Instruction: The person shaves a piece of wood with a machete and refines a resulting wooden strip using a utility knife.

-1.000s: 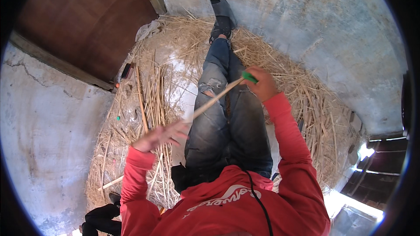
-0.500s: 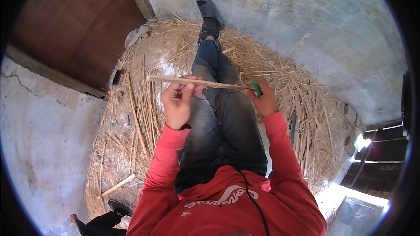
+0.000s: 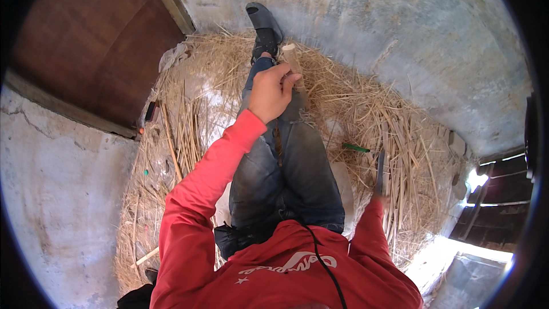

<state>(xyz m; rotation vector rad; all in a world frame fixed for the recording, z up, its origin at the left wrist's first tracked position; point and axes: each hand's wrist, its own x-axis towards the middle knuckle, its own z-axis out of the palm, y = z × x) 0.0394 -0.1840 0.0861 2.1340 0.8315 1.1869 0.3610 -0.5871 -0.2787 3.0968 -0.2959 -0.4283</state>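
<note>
My left hand [image 3: 271,92] is closed round a pale strip of split bamboo or wood [image 3: 290,54], raised over my lower legs. Its light cut end points up past my fingers, and the rest runs down behind them. My right hand [image 3: 384,199] is low at my right side, smeared by motion, its fingers not clear. It is at the lower end of a long dark blade [image 3: 380,169] lying along the loose strips; whether it grips it I cannot make out. A small green tool [image 3: 355,147] lies on the straw between my right thigh and the blade.
Straw and shavings [image 3: 337,80] cover the floor round my outstretched legs. Long split strips [image 3: 403,166] lie at right, with more sticks [image 3: 186,137] at left. A stained wall [image 3: 372,17] and a brown door panel [image 3: 97,46] close in the far side. Dark cloth [image 3: 137,297] shows at lower left.
My right hand has let go of the strip and moved down to the right. The green tool has left it for the straw. My left hand has moved up and right, turning the strip lengthwise.
</note>
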